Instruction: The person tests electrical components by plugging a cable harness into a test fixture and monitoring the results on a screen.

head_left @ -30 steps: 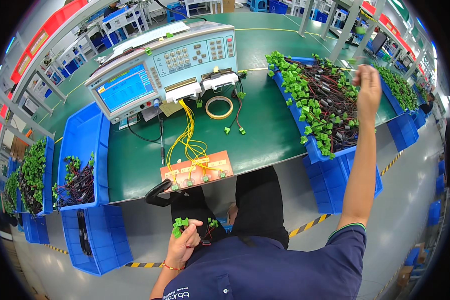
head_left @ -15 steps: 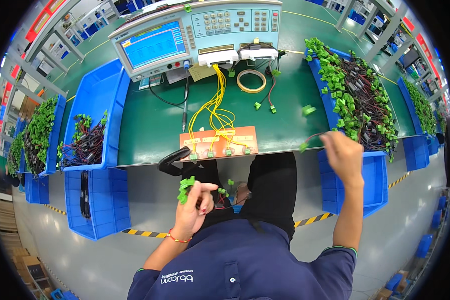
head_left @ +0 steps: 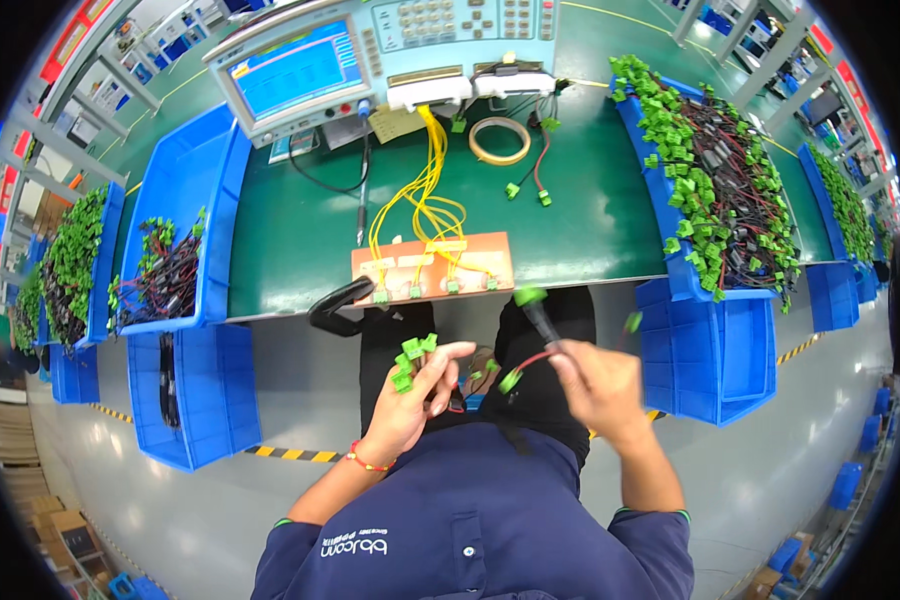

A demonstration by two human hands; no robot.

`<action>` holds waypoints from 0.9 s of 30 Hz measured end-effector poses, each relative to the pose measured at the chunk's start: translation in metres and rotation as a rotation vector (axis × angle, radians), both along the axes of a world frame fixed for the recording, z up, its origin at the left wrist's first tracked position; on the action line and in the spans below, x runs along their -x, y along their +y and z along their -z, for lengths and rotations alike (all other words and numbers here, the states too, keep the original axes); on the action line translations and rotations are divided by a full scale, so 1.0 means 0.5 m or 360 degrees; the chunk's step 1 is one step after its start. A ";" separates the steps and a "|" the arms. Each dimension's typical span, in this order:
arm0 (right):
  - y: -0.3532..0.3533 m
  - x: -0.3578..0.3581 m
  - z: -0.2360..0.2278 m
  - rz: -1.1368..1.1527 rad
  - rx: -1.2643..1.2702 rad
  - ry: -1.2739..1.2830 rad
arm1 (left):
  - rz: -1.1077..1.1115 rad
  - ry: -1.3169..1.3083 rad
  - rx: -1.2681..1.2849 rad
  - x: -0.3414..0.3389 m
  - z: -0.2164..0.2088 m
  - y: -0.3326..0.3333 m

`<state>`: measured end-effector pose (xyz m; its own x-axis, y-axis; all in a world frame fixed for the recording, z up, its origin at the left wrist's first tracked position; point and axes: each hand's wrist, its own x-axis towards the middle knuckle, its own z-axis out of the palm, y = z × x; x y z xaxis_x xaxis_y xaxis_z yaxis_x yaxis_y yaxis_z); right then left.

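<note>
1. While the head view shows the left hand [head_left: 407, 400] half curled round a bunch of green connectors [head_left: 410, 362], forefinger extended, the right hand [head_left: 605, 390] pinches a blurred wire lead [head_left: 542, 325] between thumb and fingers, over the lap.
2. That lead's splayed ends could tangle with the bunch, should the hands meet.
3. A loosened pinch might drop it; a careless lift could snag the yellow wires [head_left: 435, 210] on the orange board [head_left: 498, 262].

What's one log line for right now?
left hand: holds green connectors | right hand: holds blurred cable, green ends | orange board: at table edge, yellow wires attached | screen: lit
</note>
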<state>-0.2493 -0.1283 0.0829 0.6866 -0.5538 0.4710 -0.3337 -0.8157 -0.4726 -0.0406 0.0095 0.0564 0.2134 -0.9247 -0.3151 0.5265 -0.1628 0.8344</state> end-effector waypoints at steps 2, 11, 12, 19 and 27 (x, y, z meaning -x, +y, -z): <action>0.048 -0.035 0.040 -0.0156 -0.0353 -0.0116 | 0.0016 -0.0030 -0.0033 0.002 0.007 -0.005; 0.111 -0.125 0.124 -0.0652 -0.2689 -0.0404 | -0.0006 0.0191 0.0182 -0.019 0.023 0.009; 0.111 -0.129 0.121 -0.0712 -0.2914 -0.0394 | -0.0081 0.0292 0.0227 -0.016 0.022 0.012; 0.109 -0.194 0.112 -0.0363 -0.2050 -0.0552 | -0.0455 0.0396 0.0251 -0.038 0.037 0.014; 0.094 -0.210 0.102 -0.0414 -0.1774 -0.0420 | -0.0934 0.0203 0.0236 -0.072 0.077 -0.006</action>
<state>-0.1445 -0.0814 0.0320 0.7936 -0.6071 -0.0409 -0.0026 0.0638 -0.9980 -0.0045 0.0066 0.0181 0.6690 -0.7005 -0.2485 0.5901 0.2973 0.7506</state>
